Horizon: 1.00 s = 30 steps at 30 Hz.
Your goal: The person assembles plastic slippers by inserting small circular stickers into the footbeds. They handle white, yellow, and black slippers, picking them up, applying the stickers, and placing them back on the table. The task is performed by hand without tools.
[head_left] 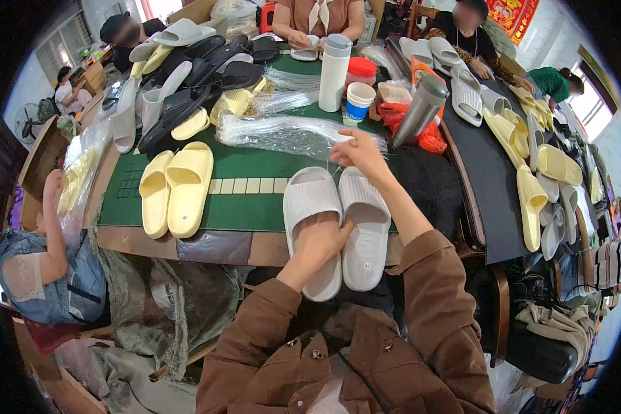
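Note:
A pair of light grey slides stands side by side at the near table edge, the left slide touching the right slide. My left hand reaches into the left slide's foot opening, its thumb against the inner edge of the right one, gripping the two together. Over the toe of the right slide, my right hand is closed in a pinch. Something thin and clear seems to be at its fingertips, too fine to make out. Just beyond lies a bundle of clear plastic strands.
A pale yellow pair of slides lies on the green mat to the left. Black and grey slides are heaped behind. A white bottle, paper cup and steel tumbler stand upright. Co-workers sit around.

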Motion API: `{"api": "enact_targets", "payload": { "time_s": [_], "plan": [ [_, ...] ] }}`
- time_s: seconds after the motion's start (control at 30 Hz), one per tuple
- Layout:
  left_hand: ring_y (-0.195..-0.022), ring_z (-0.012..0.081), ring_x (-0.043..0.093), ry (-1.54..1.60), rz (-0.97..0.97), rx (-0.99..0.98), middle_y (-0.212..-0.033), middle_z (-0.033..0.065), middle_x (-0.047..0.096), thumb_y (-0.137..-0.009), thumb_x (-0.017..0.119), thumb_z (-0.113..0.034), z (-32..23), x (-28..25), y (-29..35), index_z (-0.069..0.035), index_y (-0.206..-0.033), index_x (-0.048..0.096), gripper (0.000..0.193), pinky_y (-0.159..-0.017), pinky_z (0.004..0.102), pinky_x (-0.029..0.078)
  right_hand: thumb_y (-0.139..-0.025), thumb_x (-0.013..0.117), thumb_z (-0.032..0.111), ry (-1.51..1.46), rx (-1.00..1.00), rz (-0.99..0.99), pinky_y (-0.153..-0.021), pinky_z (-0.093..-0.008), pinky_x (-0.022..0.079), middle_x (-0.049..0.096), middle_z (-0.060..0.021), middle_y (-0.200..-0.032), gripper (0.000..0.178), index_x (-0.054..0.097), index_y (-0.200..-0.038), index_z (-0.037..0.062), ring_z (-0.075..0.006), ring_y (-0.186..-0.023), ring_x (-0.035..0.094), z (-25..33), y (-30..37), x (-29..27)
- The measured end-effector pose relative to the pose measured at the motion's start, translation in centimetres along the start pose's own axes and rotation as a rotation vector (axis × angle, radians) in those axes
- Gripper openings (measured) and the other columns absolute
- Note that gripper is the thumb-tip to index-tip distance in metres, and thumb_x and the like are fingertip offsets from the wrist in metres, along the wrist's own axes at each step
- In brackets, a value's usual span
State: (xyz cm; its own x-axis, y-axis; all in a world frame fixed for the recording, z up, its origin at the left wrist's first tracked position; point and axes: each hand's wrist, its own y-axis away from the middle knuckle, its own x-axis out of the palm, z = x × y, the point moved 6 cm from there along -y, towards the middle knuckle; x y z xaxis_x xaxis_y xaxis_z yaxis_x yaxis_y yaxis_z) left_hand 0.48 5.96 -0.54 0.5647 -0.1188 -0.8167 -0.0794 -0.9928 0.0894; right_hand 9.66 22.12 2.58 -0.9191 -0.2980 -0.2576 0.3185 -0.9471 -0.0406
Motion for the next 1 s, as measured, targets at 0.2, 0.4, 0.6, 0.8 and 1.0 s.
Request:
{"api": "enact_targets", "payload": {
  "time_s": [0.2,0.4,0.6,0.8,1.0],
  "plan": [
    [-0.092,0.0437,0.061,0.104,0.164,-0.073,-0.099,0.0295,0.062,-0.090,0.047,-0.047,-0.8,0.1,0.2,0.008,-0.100,0.063,0.058,-0.084,0.0484,0.047,-0.093,0.045,0.023,0.356,-0.154,-0.037,-0.064,-0.0338,0.048,0.067,-0.0131,-0.072,0.033,0.068,-0.093,-0.0010,-0.0210,-0.067,0.064,2.8,0.8,0.1],
    [-0.088,0.0428,0.062,-0.007,-0.191,0.114,-0.095,0.0297,0.063,-0.089,0.048,-0.047,-0.1,0.0,-0.1,0.008,-0.098,0.063,0.058,-0.081,0.0492,0.047,-0.094,0.044,0.030,0.389,-0.038,0.040,-0.060,-0.0286,0.043,0.059,-0.0052,-0.068,0.037,0.067,-0.101,0.0019,-0.0139,-0.063,0.054,-1.0,0.8,2.0],
    [-0.083,0.0436,0.063,0.015,-0.104,0.087,-0.087,0.0281,0.065,-0.090,0.047,-0.049,0.0,0.2,-0.2,0.008,-0.094,0.064,0.059,-0.079,0.0498,0.048,-0.096,0.042,0.028,0.154,0.015,0.195,-0.054,-0.0269,0.036,0.046,0.0007,-0.062,0.033,0.062,-0.091,0.0028,-0.0099,-0.059,0.042,0.2,1.0,3.3],
    [-0.081,0.0437,0.063,0.050,-0.100,0.074,-0.087,0.0285,0.064,-0.090,0.049,-0.048,0.1,-0.2,0.1,0.010,-0.094,0.062,0.060,-0.075,0.0507,0.050,-0.098,0.042,0.024,0.247,-0.035,0.165,-0.053,-0.0266,0.036,0.046,0.0000,-0.062,0.029,0.056,-0.083,0.0031,-0.0100,-0.059,0.042,2.0,2.7,3.2],
    [-0.089,0.0399,0.062,-0.096,-0.464,0.374,-0.096,0.0245,0.063,-0.088,0.059,-0.039,-2.4,-3.1,3.8,0.011,-0.095,0.059,0.051,-0.076,0.0458,0.050,-0.096,0.042,0.022,0.251,-0.137,-0.040,-0.057,-0.0346,0.042,0.055,-0.0125,-0.063,0.029,0.057,-0.084,-0.0002,-0.0214,-0.056,0.052,1.8,3.7,1.3]
  ]
}}
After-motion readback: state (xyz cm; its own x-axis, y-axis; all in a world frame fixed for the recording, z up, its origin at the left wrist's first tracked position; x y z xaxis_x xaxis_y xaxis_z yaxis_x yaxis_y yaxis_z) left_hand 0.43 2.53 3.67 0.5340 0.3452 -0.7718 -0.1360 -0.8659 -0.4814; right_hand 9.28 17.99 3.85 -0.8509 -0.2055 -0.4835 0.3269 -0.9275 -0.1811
